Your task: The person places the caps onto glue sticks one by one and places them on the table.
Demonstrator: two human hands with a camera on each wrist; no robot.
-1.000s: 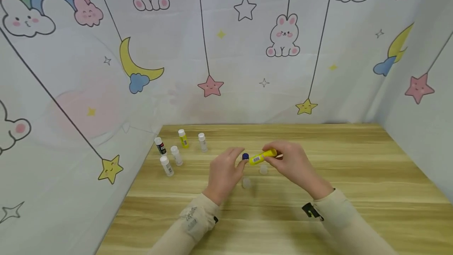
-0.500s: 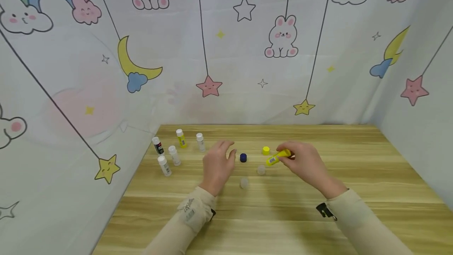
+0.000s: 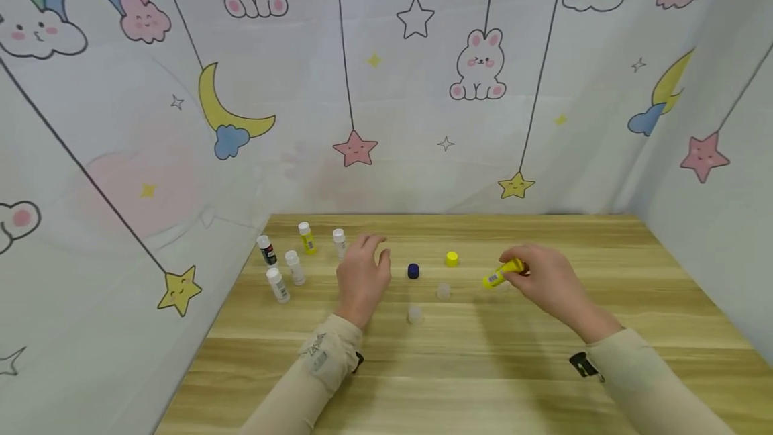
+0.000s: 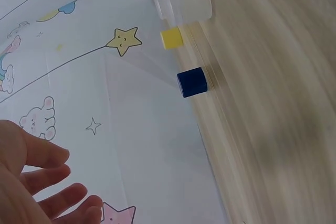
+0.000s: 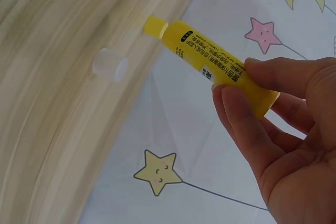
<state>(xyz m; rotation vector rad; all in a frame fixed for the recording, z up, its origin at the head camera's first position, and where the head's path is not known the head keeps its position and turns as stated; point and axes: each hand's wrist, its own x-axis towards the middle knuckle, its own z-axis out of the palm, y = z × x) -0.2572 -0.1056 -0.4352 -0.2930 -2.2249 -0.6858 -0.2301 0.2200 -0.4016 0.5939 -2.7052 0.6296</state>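
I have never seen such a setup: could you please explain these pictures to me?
No machine works here: a person uses a bare left hand and right hand. The wide view comes from a camera on the head, the close views from one on each wrist. On the wooden-looking table are five small containers with white tops, a dark blue cap, a yellow cap and translucent pieces. The right hand has a yellow tube in its grip; the left hand holds nothing.

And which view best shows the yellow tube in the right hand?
The right wrist view: the yellow tube is large, its printing clear, with the right hand gripping one end. The head view shows it small; the left wrist view catches only part, cut off at the top edge.
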